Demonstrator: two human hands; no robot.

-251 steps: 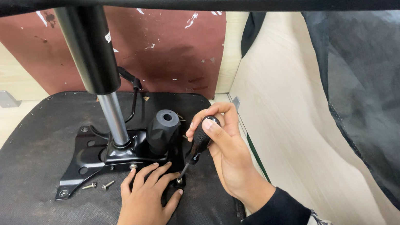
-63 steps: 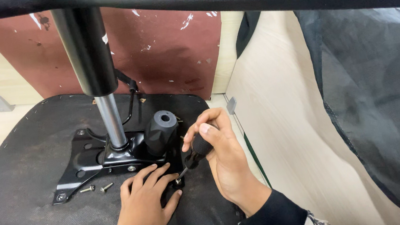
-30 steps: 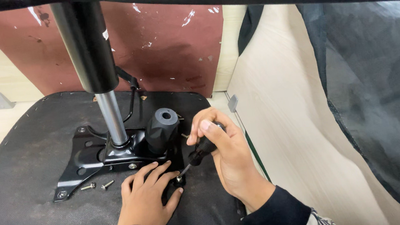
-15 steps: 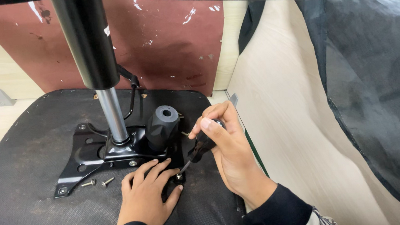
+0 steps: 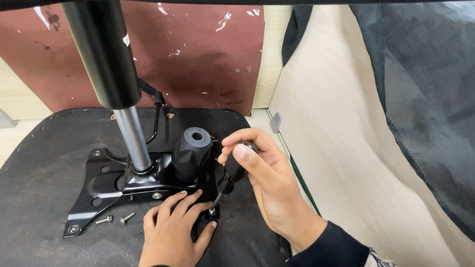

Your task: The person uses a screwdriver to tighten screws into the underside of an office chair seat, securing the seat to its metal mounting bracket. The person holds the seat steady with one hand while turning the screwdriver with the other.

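Right hand (image 5: 275, 191) in closed grip on screwdriver (image 5: 227, 181), tip down at plate (image 5: 101, 190) corner. Left hand (image 5: 172, 238) fingers spread flat, bracing the plate; two loose screws (image 5: 115, 219) lie nearby.

Scuffed maroon wall panel (image 5: 200, 50), pale wooden floor (image 5: 344, 158)

No packages, signs or screens are in view. One possible label only: a small white patch (image 5: 125, 40) on the dark upper sleeve of the chair's gas cylinder (image 5: 103, 53), at roughly eleven o'clock in the head view. It sits on the sleeve's right edge, about midway down its visible length. Shape is irregular to roughly rectangular; colour is white against black. Too small to tell whether it is a sticker or a scuff.
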